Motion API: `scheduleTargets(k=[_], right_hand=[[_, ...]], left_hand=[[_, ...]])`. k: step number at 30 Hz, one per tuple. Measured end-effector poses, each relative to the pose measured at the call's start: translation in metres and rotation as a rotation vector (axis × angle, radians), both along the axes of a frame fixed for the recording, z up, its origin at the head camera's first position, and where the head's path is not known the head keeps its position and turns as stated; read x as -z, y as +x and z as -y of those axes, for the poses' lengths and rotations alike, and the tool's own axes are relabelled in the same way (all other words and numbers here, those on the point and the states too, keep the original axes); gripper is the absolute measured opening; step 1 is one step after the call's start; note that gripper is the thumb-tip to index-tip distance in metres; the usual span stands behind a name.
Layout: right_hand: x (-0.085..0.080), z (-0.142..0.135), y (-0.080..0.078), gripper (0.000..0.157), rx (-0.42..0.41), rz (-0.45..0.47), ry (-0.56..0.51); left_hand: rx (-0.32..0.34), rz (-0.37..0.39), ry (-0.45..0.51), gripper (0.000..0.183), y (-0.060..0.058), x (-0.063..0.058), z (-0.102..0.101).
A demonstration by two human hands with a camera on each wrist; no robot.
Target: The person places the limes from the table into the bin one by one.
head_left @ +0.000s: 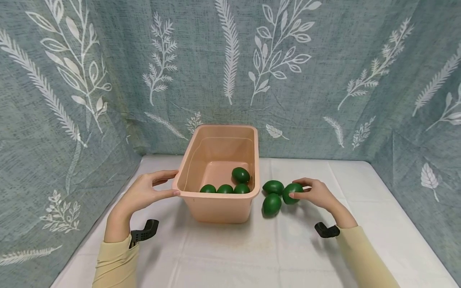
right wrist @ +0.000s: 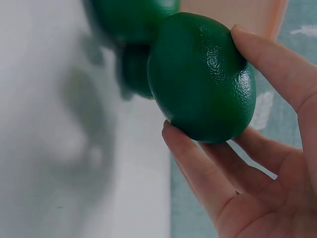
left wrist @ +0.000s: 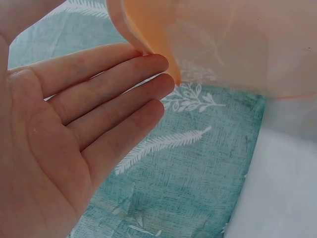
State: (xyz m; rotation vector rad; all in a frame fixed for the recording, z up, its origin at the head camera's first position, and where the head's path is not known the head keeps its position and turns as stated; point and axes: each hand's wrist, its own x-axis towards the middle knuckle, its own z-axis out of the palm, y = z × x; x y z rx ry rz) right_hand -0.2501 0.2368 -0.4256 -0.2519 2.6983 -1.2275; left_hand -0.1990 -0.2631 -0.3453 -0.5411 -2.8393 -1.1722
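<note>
In the head view my left hand (head_left: 142, 190) rests its fingertips against the near left corner of a pinkish-peach plastic bin (head_left: 219, 208). The left wrist view shows this hand's fingers (left wrist: 114, 89) straight beside the bin's rim. To the right of the bin, my right hand (head_left: 317, 194) pinches a dark green lime (head_left: 291, 193) between thumb and fingers. The right wrist view shows that lime (right wrist: 200, 79) close up, glossy and pitted. Two more limes lie next to it on the table, one farther back (head_left: 273, 187) and one nearer (head_left: 271, 205).
Several green limes lie inside the bin, among them one lime (head_left: 240, 175) near its right wall; the front wall partly hides others. A white cloth (head_left: 230, 256) covers the table. Blue-green leaf-patterned fabric (head_left: 201, 80) hangs behind and at the sides.
</note>
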Motion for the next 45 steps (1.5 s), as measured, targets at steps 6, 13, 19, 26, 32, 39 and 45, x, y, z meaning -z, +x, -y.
scheduleTargets(k=[6, 13, 19, 26, 32, 39, 45], right_hand=[[-0.019, 0.004, -0.006, 0.066, -0.023, -0.029, 0.001], [-0.042, 0.014, -0.014, 0.067, -0.043, -0.067, 0.001], [-0.058, 0.026, -0.020, 0.069, -0.056, -0.081, 0.016], [-0.075, 0.043, -0.027, 0.070, -0.075, -0.085, 0.003], [-0.093, 0.059, -0.034, 0.069, -0.111, -0.107, -0.002], [-0.110, 0.072, -0.039, 0.068, -0.144, -0.129, -0.003], [-0.121, 0.084, -0.040, 0.069, -0.164, -0.110, -0.004]], left_hand=[[0.002, 0.001, 0.005, 0.065, 0.000, 0.000, 0.001], [0.007, -0.004, 0.010, 0.064, 0.001, 0.000, 0.001], [0.003, 0.003, 0.010, 0.065, 0.001, 0.000, 0.001], [0.002, -0.009, 0.008, 0.065, 0.000, 0.001, 0.001], [0.001, -0.003, 0.013, 0.065, 0.000, 0.001, 0.001], [0.006, -0.005, 0.014, 0.065, -0.001, 0.002, 0.001], [-0.001, -0.003, 0.014, 0.066, -0.001, 0.002, 0.001]])
